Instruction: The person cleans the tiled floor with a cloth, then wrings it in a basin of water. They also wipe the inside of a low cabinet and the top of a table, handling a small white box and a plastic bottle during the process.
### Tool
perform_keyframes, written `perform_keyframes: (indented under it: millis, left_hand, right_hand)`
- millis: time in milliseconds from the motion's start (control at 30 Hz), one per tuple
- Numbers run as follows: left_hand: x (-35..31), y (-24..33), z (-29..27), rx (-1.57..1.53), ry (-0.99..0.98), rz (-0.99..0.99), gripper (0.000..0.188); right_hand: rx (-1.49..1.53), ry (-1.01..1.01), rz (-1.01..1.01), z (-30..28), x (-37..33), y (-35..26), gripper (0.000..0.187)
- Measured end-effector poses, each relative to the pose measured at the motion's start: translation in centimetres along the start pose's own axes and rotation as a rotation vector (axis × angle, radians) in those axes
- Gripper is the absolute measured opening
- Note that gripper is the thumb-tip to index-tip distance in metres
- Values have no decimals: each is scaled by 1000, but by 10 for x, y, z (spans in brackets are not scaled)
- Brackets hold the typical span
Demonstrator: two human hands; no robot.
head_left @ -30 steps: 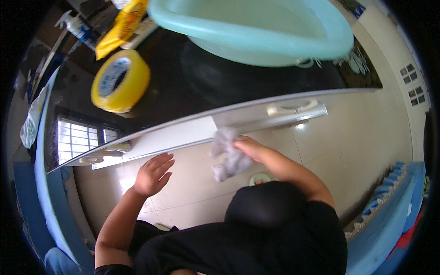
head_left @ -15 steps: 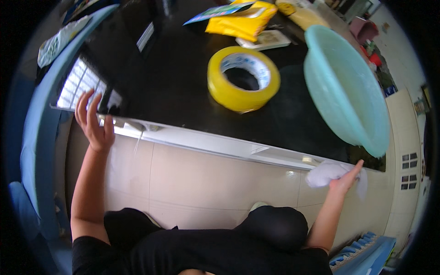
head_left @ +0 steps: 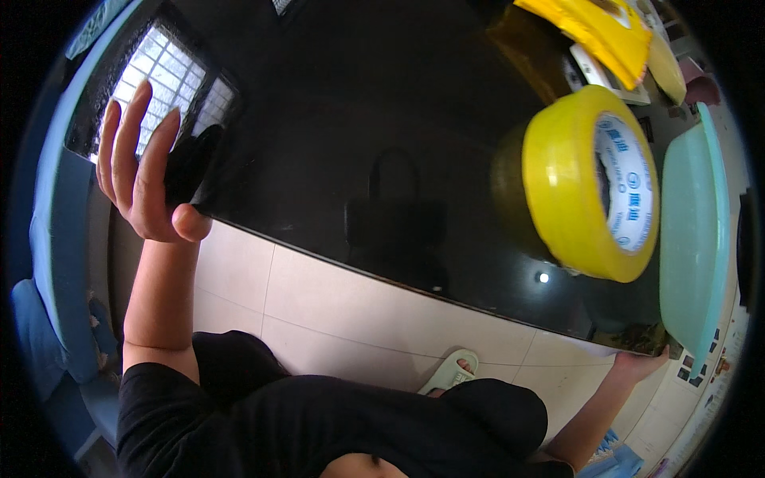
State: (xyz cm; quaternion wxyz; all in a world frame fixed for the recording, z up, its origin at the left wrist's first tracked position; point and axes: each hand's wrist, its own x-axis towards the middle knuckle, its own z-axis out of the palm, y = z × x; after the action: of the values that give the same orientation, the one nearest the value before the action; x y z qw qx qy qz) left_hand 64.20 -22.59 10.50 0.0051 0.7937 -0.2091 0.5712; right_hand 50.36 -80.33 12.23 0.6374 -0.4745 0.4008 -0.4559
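Observation:
At the left end of a glossy black table (head_left: 319,119), my left hand (head_left: 139,171) is up at the front corner, fingers stretched and spread, holding nothing I can see. The window's reflection lies behind its fingers. My right hand (head_left: 641,364) is at the table's front right corner, thumb up against the edge; its other fingers are mostly hidden, and what it holds does not show. Just above that hand is a pale green basin (head_left: 692,231). A big roll of yellow packing tape (head_left: 562,179) lies on the table left of the basin.
A yellow packet (head_left: 598,32) and a white flat item (head_left: 594,72) lie at the far right of the table. Blue-covered seating (head_left: 48,231) runs along the left. Tiled floor (head_left: 319,311) and my slippered foot (head_left: 454,370) show below the table's front edge.
The tabletop fills more of the view, and the tape, packet and basin appear farther right. My left hand appears higher. The white cloth at my right hand is out of sight.

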Motion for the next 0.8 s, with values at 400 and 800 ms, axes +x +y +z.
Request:
perform_keyframes:
  millis: [400, 800]
  left_hand:
    - [33, 2, 40, 141, 45, 387, 58]
    - [24, 31, 83, 37, 59, 122, 41]
  right_hand:
    - [-50, -26, -4, 45, 69, 11, 59]
    - [-237, -301, 121, 12, 128, 21, 76]
